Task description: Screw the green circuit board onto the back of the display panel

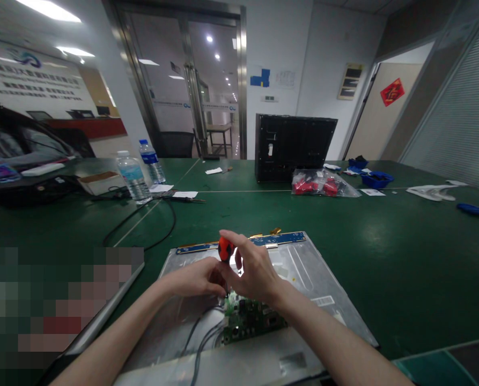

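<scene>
On the green worktop (384, 289), having one big silvery metal panel (319, 281) lying flat, with one green circuit board (255, 320) on top. Clamping the handle of one red-and-black screwdriver (225, 249) in the right hand (257, 268), with a finger over the end. Holding it about upright, pointing down at the board's far left corner. Curling the left hand (199, 276) round by the lower shaft, but not being able to tell if actually pinching it. So, having the screwdriver right between two close-set hands, and the board just below, partly under the right one. Also counting one blue strip board (287, 238) along the panel's far edge. Further back, spotting two standing water bottles (132, 177), one black screen housing (295, 142), one clear bag (323, 186) of red bits and two blue trays (378, 181).
</scene>
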The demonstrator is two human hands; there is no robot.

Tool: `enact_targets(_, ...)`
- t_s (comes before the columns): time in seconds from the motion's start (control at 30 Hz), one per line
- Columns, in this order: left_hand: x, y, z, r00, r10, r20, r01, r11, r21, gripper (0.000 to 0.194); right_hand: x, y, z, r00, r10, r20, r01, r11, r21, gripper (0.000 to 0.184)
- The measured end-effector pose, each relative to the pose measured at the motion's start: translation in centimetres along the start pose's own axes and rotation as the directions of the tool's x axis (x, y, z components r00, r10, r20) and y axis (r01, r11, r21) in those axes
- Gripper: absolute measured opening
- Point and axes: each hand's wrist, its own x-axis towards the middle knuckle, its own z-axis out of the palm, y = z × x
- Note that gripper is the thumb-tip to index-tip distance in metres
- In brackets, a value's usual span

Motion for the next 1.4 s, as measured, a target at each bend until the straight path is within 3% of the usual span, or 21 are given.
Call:
enact_targets(0.27,-0.05,-0.13,0.04,0.999,-0.030,-0.023,0.031,0.999,0.033,0.012,0.11,-0.31,-0.39,0.999,-0.031,0.015,0.031,0.999,0.023,0.061)
enact_targets(0.77,-0.26,0.20,0.13,0.998,-0.032,-0.057,0.034,0.999,0.030,0.010,0.08,-0.12,-0.08,0.999,-0.040,-0.033,0.039,0.999,-0.010,0.052)
enact_targets(1.13,0.27,0.20,0.16,1.000,-0.003,0.006,0.003,0.999,-0.045,0.017,0.10,-0.20,-0.04,0.998,-0.011,-0.057,0.013,0.999,0.048,0.053)
enact_targets(1.4,-0.11,0.16,0.04,0.999,-0.015,-0.033,0.014,0.999,-0.029,0.013,0.38,-0.18,-0.11,0.998,-0.032,-0.059,0.033,0.999,0.016,0.044)
